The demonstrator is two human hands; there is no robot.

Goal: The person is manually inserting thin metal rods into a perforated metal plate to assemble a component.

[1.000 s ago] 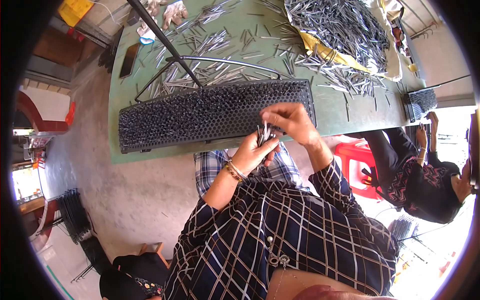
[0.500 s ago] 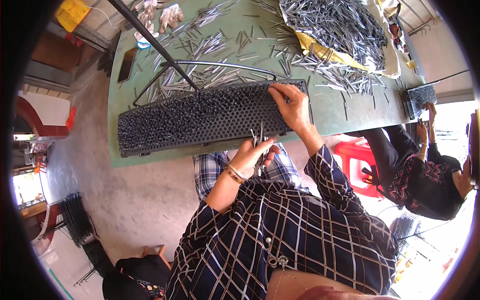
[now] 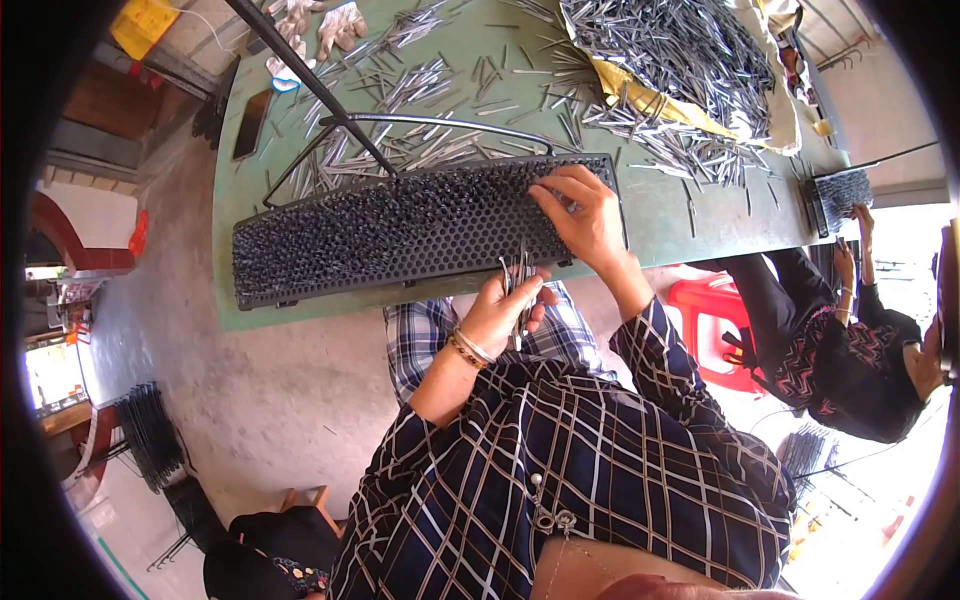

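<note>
A long black rack with rows of round holes lies along the near edge of the green table. Thin metal pieces stand packed upright in its left part and far rows; bare holes show toward the near right. My left hand is closed around a small bundle of slim silvery metal pieces, just in front of the rack. Above the rack's right end, my right hand has thumb and index finger pinched close to the holes. What lies between those fingertips is too small to make out.
Loose metal pieces lie scattered over the green table. A large heap sits on yellow-edged sacking at the far right. Gloves and a dark phone lie far left. A co-worker works at another rack on the right.
My right hand has shifted slightly left and toward me over the rack, its fingers more curled. The left hand with its bundle has stayed nearly in place.
</note>
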